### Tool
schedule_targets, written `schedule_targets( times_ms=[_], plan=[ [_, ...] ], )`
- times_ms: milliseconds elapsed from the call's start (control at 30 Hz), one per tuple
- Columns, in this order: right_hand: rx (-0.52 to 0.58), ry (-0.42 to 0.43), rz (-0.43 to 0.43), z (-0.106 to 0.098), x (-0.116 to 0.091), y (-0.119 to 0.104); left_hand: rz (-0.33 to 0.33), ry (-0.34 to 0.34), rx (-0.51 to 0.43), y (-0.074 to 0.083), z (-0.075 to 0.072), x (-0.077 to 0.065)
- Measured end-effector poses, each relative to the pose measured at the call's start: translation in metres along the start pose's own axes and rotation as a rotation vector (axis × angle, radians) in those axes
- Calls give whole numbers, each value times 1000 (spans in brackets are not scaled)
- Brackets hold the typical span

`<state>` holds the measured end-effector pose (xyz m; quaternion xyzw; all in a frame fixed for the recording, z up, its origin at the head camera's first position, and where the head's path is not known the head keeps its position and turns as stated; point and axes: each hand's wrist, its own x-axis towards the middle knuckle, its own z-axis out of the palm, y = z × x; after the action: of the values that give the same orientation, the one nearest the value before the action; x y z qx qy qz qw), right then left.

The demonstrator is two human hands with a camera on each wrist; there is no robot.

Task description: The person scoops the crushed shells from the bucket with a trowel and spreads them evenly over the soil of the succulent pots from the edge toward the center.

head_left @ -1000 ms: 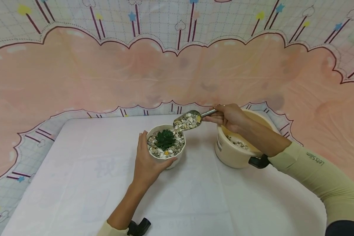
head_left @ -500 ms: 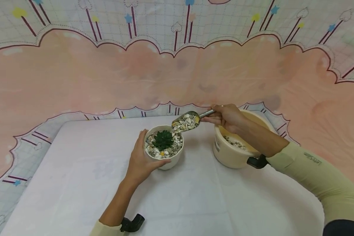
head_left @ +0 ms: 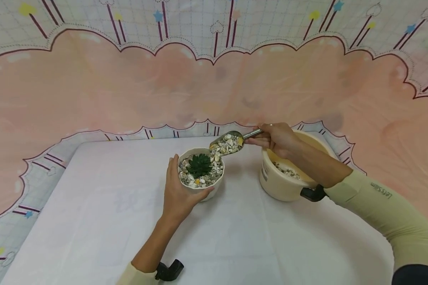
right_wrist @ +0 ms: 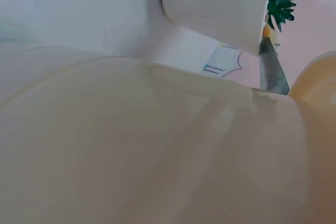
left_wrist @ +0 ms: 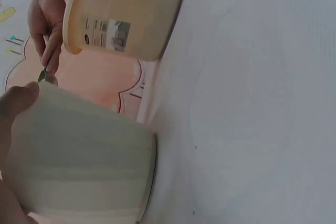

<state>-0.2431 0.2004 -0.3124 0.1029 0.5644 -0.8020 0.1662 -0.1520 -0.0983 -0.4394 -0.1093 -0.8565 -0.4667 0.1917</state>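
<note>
My left hand (head_left: 180, 194) holds a white flower pot (head_left: 218, 185) from its near left side, thumb across the front. A dark green succulent (head_left: 199, 165) stands in the pot, with pale pebbles around it. In my right hand (head_left: 279, 139) is the handle of a metal scoop (head_left: 252, 133). Whitish stone chips (head_left: 227, 144) fill the scoop, and its lip rests at or just over the pot's far right rim. The left wrist view shows the pot's plain wall (left_wrist: 84, 150) close up; the right wrist view catches the scoop's side (right_wrist: 273, 69) beside the pot.
A cream bucket (head_left: 276, 190) stands on the right under my right forearm, with some gravel (head_left: 287, 171) inside. Black wrist mounts (head_left: 169, 271) sit on both forearms. A white cloth (head_left: 128, 229) covers the table, and a patterned pink sheet (head_left: 146, 87) lies beyond its far edge.
The head view shifts slightly, left and back again. Both hands, the pot and the scoop keep nearly the same places relative to one another.
</note>
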Motion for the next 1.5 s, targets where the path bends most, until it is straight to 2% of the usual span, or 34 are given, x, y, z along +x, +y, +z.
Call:
schedule_targets(
  times_ms=[167,333,500,633,733,867,1000,1233,1500],
  plan=[
    [4,-5,1,-2,0,-1,20,-74,-44,-7,-8,8],
    [8,1,4,-2,1,-1,-22,-147,-66,-5,-15,11],
    [8,-2,0,-2,2,0,-90,-95,-67,3,-8,5],
    [4,-5,-3,-1,1,-1,-68,-36,-37,5,-4,4],
    [4,4,-1,-1,1,-1,-38,-22,-20,3,-3,5],
    [8,11,5,-1,1,-1,-14,-34,-41,-1,-6,7],
    [10,9,5,-1,0,-2,-5,-75,-76,-4,-9,10],
    [10,13,1,-2,1,-1,-40,-168,-84,-7,-15,14],
    [18,11,3,-2,2,-1,-100,-129,-42,5,-9,7]
  ],
)
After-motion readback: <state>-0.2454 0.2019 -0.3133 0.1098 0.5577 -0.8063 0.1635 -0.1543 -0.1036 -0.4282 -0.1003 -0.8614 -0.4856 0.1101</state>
